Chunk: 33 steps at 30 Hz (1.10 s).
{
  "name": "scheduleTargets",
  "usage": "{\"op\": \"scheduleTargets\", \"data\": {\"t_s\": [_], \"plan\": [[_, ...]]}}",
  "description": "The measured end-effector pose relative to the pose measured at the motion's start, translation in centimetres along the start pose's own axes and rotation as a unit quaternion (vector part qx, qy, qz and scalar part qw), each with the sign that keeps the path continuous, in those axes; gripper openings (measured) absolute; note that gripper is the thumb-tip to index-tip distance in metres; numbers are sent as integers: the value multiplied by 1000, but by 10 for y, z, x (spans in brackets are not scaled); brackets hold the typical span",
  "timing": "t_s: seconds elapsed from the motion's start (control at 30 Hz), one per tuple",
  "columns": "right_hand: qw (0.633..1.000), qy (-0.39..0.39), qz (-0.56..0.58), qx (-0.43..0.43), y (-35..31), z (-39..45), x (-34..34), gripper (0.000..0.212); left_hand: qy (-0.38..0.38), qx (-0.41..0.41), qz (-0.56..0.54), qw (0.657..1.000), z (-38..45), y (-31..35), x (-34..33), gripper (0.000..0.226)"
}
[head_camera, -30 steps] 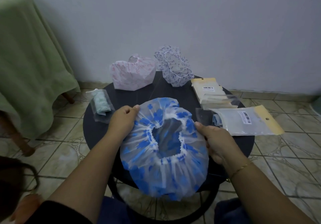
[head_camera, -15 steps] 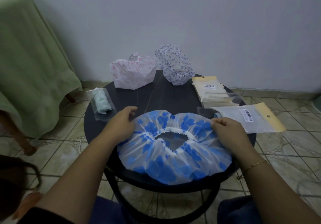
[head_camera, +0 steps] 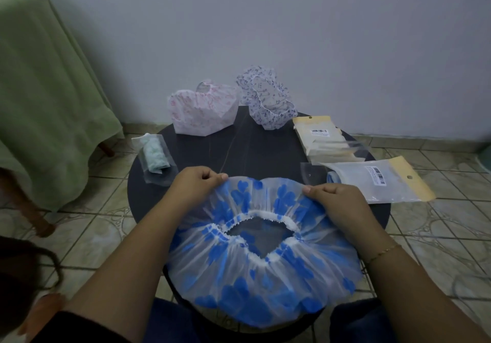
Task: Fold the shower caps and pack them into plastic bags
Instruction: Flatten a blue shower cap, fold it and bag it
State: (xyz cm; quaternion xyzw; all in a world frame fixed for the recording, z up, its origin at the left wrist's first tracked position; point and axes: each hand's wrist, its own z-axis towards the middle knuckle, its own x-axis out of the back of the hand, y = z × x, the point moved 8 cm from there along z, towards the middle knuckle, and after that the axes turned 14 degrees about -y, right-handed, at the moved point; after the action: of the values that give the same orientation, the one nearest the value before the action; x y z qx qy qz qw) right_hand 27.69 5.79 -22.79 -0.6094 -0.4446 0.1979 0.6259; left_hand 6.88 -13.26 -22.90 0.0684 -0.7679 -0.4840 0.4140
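Blue-heart shower cap [head_camera: 263, 271] was spread on the near part of the round black table [head_camera: 265, 151], opening up, elastic rim [head_camera: 265, 216] visible, near edge hanging past the table's front

Far edge of the cap was pinched at two spots: left hand [head_camera: 195, 187] on the far-left, fingers curled, thumb and fingertips closed on the film; right hand [head_camera: 336, 201] on the far-right, same curled grip. Thin bracelet [head_camera: 382, 252] was seen on the right wrist

Pink-print cap [head_camera: 203, 110] and purple-print cap [head_camera: 267, 98] were set at the far edge of the table, just beside each other, both unfolded

Small clear bag with a folded pale green cap [head_camera: 155, 157] was laid at the table's left edge. Stack of flat bags with yellow headers [head_camera: 322, 138] was at the right; nearer, a bag with barcode label [head_camera: 377, 180] held something blue at its left end, just beside the right hand

Green cloth over furniture [head_camera: 45, 87] was at the left, off the table
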Motion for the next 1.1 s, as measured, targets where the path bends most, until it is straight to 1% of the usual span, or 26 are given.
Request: {"op": "scheduleTargets", "data": {"t_s": [0.13, 0.27, 0.33, 0.4, 0.47, 0.53, 0.6, 0.63, 0.67, 0.7, 0.73, 0.77, 0.8, 0.83, 0.87, 0.9, 0.93, 0.97, 1.0, 1.03, 1.1], "plan": [[999, 38, 3, -8, 0, 1, 9, 14, 13, 9, -15, 1000, 2, -3, 6, 43], [999, 25, -19, 0, -2, 0, 5, 16, 29, 16, 23, 999, 3, -4, 4, 34], [1000, 13, -19, -3, -4, -1, 6, 15, 58, 33, 43, 997, 3, -6, 10, 30], [1000, 0, 16, -22, -2, -2, 9, 15, 95, 60, 37, 993, 2, -12, 21, 31], [997, -18, 54, -57, 4, -6, 9, 23, 123, 87, 35, 988, 0, -17, 30, 35], [992, -48, 71, -89, 9, -8, 5, 33, 134, 95, 35, 986, -4, -19, 31, 32], [989, -73, 82, -99, 11, -9, 0, 41, 114, 87, 48, 989, -5, -21, 26, 30], [988, -75, 89, -99, 12, -8, -1, 45, 101, 82, 79, 988, -6, -21, 22, 35], [988, -70, 93, -97, 12, -7, -1, 50, 105, 65, 133, 983, -8, -17, 21, 42], [989, -60, 95, -94, 12, -6, 0, 54, 130, 21, 196, 972, -12, -7, 21, 48], [990, -49, 96, -91, 13, -5, 0, 57, 163, -49, 245, 955, -17, 9, 19, 50], [990, -39, 97, -89, 13, -3, 0, 58, 174, -123, 271, 939, -21, 25, 13, 50], [991, -34, 96, -86, 13, -2, -1, 58, 142, -179, 272, 935, -24, 36, 3, 48], [993, -35, 82, -81, 14, 0, -3, 58, 69, -202, 261, 942, -23, 41, -11, 48], [995, -38, 50, -76, 14, 0, -5, 58, -34, -183, 246, 951, -19, 37, -29, 60], [997, -41, 3, -73, 13, 1, -6, 58, -135, -134, 242, 951, -16, 26, -47, 82], [996, -40, -43, -68, 12, 1, -7, 57, -208, -82, 264, 938, -14, 11, -59, 105], [994, -37, -81, -63, 12, 2, -8, 57, -252, -41, 298, 920, -12, 0, -64, 124], [992, -32, -108, -61, 13, 3, -8, 58, -278, -15, 329, 903, -11, -10, -66, 134], [990, -28, -127, -60, 14, 3, -9, 58, -290, -2, 354, 889, -10, -17, -66, 136], [986, -17, -159, -53, 12, 1, -10, 55, -296, 5, 385, 874, -9, -22, -66, 133]]}}
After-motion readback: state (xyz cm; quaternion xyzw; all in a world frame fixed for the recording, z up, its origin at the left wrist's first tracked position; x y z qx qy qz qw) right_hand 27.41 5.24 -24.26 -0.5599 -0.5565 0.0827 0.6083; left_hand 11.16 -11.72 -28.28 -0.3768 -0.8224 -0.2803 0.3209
